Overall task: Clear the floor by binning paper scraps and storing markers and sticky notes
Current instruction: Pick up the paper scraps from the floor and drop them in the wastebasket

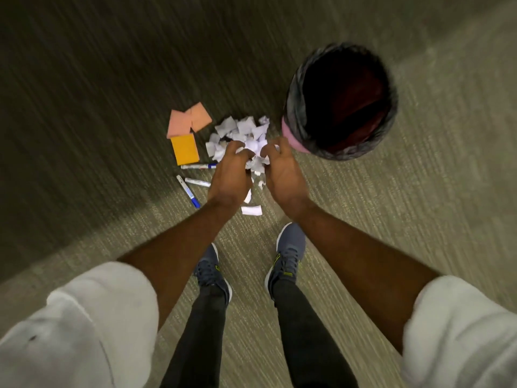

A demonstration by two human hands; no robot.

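While I stand bent over the carpet (363,219), both my hands are down in the heap of white scraps (243,130). My left hand (229,177) has its fingers curled into the near side of the heap and clutches crumpled paper. My right hand (282,175) does the same from the other side, so a wad of scraps sits bunched between the two. Blur hides how each finger lies.

Most of the heap lies on the carpet just beyond my fingertips. A few loose bits lie nearer to me, among them one flat piece (251,210) just below my left wrist.

The bin (288,133), pink-walled with a dark liner, stands just right of the heap, close to my right fingertips.

Left of the heap lie two pink pads (187,123), touching each other, and an orange pad (184,149) just below them. Three markers (197,182) lie on the carpet below the orange pad. One is right by its lower edge, pointing toward my left hand. The other two are nearer to me, their far ends close together.

My grey shoes (288,256) stand side by side, well short of the heap.
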